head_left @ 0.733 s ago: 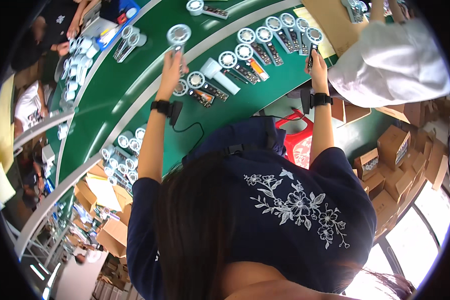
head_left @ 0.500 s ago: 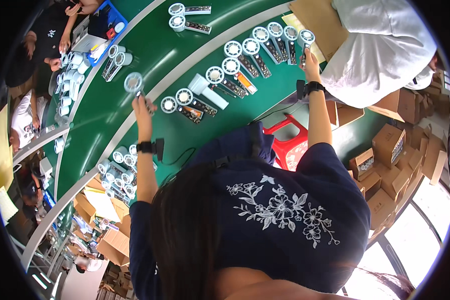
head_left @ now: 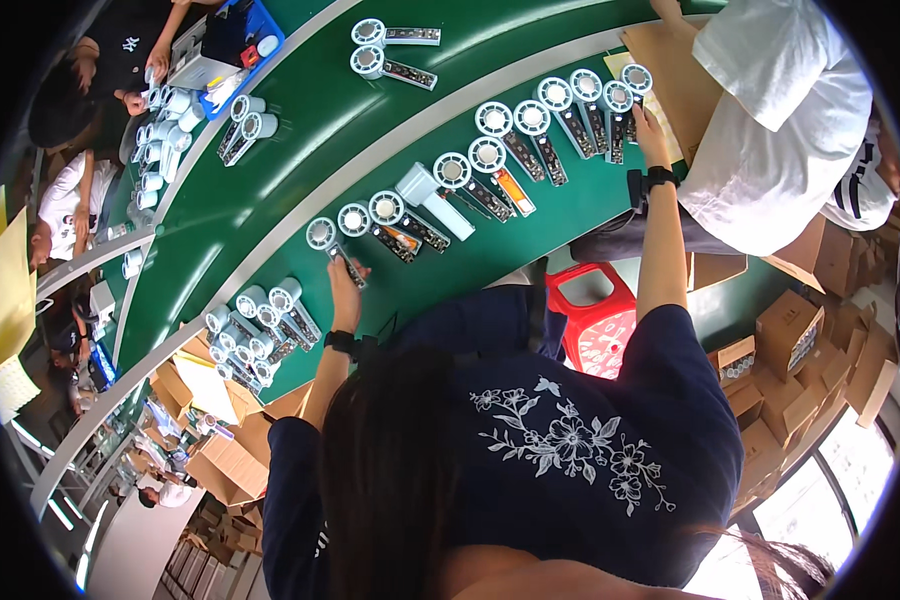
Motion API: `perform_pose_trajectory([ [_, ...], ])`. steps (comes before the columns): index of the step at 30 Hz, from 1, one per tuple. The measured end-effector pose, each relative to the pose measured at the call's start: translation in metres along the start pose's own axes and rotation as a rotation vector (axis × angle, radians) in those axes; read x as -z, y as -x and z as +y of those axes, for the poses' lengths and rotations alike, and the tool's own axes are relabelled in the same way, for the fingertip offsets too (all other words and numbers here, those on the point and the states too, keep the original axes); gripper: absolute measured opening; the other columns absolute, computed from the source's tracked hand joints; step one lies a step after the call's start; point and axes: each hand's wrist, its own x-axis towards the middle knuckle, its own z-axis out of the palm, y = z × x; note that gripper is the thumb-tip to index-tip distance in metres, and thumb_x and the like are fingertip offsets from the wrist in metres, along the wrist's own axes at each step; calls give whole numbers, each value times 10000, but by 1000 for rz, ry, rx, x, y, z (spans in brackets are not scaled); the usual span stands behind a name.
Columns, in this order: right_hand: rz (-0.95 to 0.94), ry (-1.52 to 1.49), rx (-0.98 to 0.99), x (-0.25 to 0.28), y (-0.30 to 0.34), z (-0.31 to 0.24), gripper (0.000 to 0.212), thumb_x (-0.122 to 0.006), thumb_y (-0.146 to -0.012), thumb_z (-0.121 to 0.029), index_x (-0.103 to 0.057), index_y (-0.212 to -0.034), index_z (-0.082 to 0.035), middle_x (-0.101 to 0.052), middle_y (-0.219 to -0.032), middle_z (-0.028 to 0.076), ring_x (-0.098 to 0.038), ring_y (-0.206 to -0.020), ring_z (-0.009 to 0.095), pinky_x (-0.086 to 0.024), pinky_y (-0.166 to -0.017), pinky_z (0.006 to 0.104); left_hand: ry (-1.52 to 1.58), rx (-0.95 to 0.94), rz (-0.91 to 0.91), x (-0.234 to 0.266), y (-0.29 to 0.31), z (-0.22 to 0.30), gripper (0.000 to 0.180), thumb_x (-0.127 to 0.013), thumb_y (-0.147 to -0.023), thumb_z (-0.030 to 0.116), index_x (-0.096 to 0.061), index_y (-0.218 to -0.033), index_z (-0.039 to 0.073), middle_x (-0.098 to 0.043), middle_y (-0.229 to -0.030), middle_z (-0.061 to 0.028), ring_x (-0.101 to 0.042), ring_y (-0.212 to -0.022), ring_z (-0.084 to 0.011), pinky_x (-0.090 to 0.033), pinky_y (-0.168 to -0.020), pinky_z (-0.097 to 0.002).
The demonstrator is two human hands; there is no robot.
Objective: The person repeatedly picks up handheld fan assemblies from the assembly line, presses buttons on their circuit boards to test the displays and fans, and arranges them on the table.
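Observation:
My left hand (head_left: 345,288) is closed on the handle of a pale blue handheld fan (head_left: 321,235), at the left end of a slanting row on the green table. My right hand (head_left: 653,138) grips the handle of another handheld fan (head_left: 636,79) at the row's right end. Between my hands lie several more fans, most with round grilled heads and uncovered handles showing circuit boards. One fan (head_left: 510,190) has an orange piece in its handle. A fan among them (head_left: 435,200) lies with its smooth casing up.
A cluster of fans (head_left: 260,330) stands at the left table end. Across the metal rail, more fans (head_left: 395,70) lie on the green belt (head_left: 300,110). A co-worker in white (head_left: 770,120) is close on the right. Below are a red stool (head_left: 595,310) and cardboard boxes (head_left: 790,330).
My left hand has brought its fan from over the rail down to the row's left end. My right hand stays at the right end with its fan. The whole view has shifted slightly.

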Motion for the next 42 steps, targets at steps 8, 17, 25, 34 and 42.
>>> perform_pose_trajectory([
  [8, -273, 1271, 144, 24, 8, -55, 442, -528, -894, -387, -541, -1178, -49, -634, -912, 182, -616, -847, 271, -466, -761, 366, -127, 54, -151, -13, -19, -21, 337, -373, -969, 332, -463, -1065, 22, -594, -943, -109, -605, -854, -183, -502, -767, -328],
  [17, -961, 252, 575, -125, 49, -249, 308, -507, -930, -285, -556, -1085, -24, -631, -965, 127, -580, -854, 183, -454, -790, 282, -687, 255, -929, -10, -32, 142, 307, -445, -943, 321, -545, -1023, 41, -624, -878, -66, -613, -813, -149, -476, -701, -257],
  [25, -346, 233, 800, -322, 29, -205, 331, -578, -687, -116, -559, -1013, -62, -599, -992, 189, -572, -936, 375, -477, -796, 446, -97, -73, -181, -165, -135, 132, 608, -644, -822, 335, -401, -1236, -39, -588, -939, -94, -569, -863, -162, -464, -750, -286],
  [34, -609, 428, 821, -352, 46, -202, 293, -623, -698, -201, -549, -938, -48, -631, -884, 163, -590, -889, 347, -477, -730, 468, -471, -331, 225, -199, -236, 58, 660, -736, -689, 333, -446, -1027, -154, -587, -854, -189, -569, -731, -361, -472, -754, -426],
  [42, -934, 108, 445, -321, 57, -221, 301, -624, -734, -213, -534, -923, 4, -636, -787, 180, -625, -726, 319, -472, -652, 391, 362, 39, 16, -172, -176, 112, 451, -640, -806, 271, -428, -1074, -24, -524, -809, -95, -553, -638, -200, -487, -566, -320],
])
